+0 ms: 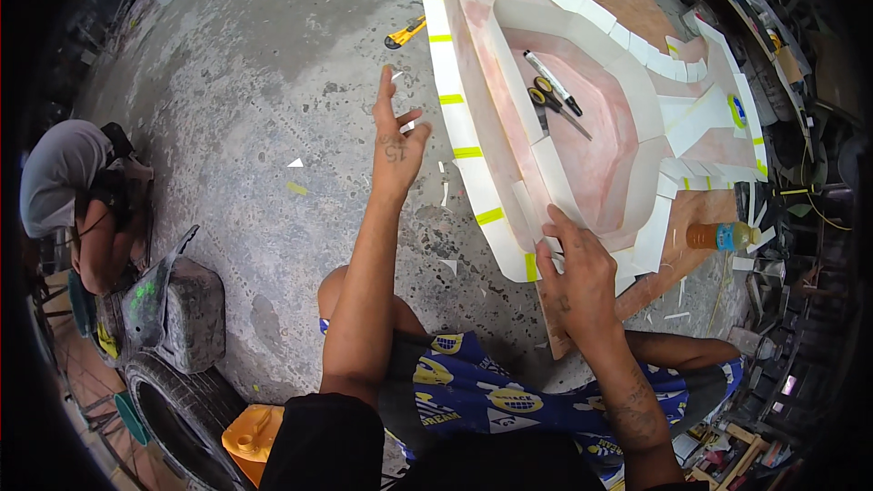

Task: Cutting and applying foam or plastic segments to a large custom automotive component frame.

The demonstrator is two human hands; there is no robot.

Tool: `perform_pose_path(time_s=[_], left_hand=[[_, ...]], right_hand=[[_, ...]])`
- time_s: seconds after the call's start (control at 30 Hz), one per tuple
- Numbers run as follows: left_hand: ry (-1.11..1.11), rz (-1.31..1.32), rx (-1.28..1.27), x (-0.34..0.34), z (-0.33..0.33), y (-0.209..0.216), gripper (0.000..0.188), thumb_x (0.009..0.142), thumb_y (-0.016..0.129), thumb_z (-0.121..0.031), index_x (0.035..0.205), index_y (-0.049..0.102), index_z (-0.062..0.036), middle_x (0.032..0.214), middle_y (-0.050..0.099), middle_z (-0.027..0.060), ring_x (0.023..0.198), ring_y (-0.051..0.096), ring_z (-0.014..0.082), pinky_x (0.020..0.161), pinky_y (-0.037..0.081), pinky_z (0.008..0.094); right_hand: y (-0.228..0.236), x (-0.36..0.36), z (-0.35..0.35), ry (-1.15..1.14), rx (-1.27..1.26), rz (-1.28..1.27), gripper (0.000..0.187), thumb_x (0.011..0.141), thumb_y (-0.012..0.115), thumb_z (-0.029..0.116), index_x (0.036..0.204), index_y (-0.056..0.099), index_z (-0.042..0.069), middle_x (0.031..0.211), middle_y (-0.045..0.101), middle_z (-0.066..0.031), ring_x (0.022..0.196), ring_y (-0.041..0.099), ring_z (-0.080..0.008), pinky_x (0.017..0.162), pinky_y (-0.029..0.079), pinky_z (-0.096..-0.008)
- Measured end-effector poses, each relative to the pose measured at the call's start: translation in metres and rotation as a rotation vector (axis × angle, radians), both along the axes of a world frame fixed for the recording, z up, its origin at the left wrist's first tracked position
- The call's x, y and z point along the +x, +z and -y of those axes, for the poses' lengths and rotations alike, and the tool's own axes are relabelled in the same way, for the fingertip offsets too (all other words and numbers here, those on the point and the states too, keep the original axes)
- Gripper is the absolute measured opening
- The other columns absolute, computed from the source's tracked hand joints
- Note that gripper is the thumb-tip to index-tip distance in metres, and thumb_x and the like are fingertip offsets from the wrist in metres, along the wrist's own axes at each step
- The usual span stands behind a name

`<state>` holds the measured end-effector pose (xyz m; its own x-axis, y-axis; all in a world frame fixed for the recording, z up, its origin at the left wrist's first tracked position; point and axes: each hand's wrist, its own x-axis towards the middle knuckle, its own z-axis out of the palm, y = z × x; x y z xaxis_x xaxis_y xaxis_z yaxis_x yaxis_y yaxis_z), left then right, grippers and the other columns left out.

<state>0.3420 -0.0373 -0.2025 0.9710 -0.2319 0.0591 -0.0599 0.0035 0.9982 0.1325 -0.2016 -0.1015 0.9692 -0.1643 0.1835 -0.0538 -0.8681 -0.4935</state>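
My left hand [396, 147] is raised over the concrete floor, left of a large pinkish mould-like form [600, 150] edged with white card. Its index finger points away and its fingers are apart. Small white scraps show beside the fingers; whether they are on the hand or behind it is unclear. At the near end of the form, my right hand [580, 277] rests on the rim, thumb and fingers round a small white card piece [554, 247]. Yellow-green tape strips [466, 153] cross the white border. Inside the hollow lie black-and-yellow scissors [555, 102] and a marker pen [551, 75].
A yellow utility knife [406, 33] lies on the floor past my left hand. The form sits on brown board [673, 255], with a bottle of amber liquid [721, 236] at right. At left are a crouching person [77, 191], a tyre [177, 414] and an orange jug [255, 436].
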Motion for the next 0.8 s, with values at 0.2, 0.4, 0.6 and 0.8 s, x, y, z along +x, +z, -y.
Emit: perform_pose_path(time_s=[0.2, 0.4, 0.6, 0.8], left_hand=[[-0.006, -0.165, -0.383, 0.005, 0.023, -0.014, 0.073, 0.083, 0.048, 0.005, 0.154, 0.042, -0.0157, 0.160, 0.033, 0.0079, 0.137, 0.041, 0.0251, 0.113, 0.035, 0.0351], [-0.122, -0.259, -0.649, 0.001, 0.062, -0.004, 0.079, 0.075, 0.044, 0.008, 0.152, 0.044, -0.0108, 0.166, 0.022, 0.0068, 0.150, 0.020, 0.0275, 0.121, 0.020, 0.0338], [-0.098, -0.276, -0.788, -0.005, 0.082, -0.006, 0.079, 0.075, 0.042, 0.008, 0.152, 0.043, -0.0067, 0.167, 0.017, 0.0064, 0.153, 0.016, 0.0235, 0.120, 0.020, 0.0273], [-0.072, -0.389, -0.894, -0.005, 0.077, -0.006, 0.080, 0.076, 0.040, 0.011, 0.154, 0.040, -0.0063, 0.163, 0.026, 0.0037, 0.141, 0.031, 0.0208, 0.108, 0.035, 0.0239]], right_hand=[[-0.002, 0.000, 0.000, -0.020, -0.014, 0.002, 0.043, 0.088, 0.067, 0.002, 0.130, 0.056, -0.003, 0.096, 0.071, -0.0189, 0.089, 0.069, -0.0343, 0.078, 0.057, -0.0427], [-0.001, 0.000, -0.003, -0.054, -0.039, -0.012, 0.042, 0.086, 0.068, 0.001, 0.127, 0.059, -0.002, 0.097, 0.071, -0.0180, 0.088, 0.070, -0.0337, 0.078, 0.057, -0.0419], [-0.001, 0.001, -0.003, -0.072, -0.028, -0.030, 0.042, 0.085, 0.069, 0.002, 0.126, 0.060, 0.000, 0.097, 0.072, -0.0177, 0.087, 0.071, -0.0331, 0.078, 0.058, -0.0414], [0.001, 0.001, -0.003, -0.074, -0.031, -0.033, 0.043, 0.086, 0.069, 0.002, 0.127, 0.060, 0.001, 0.096, 0.072, -0.0174, 0.087, 0.071, -0.0330, 0.078, 0.058, -0.0418]])
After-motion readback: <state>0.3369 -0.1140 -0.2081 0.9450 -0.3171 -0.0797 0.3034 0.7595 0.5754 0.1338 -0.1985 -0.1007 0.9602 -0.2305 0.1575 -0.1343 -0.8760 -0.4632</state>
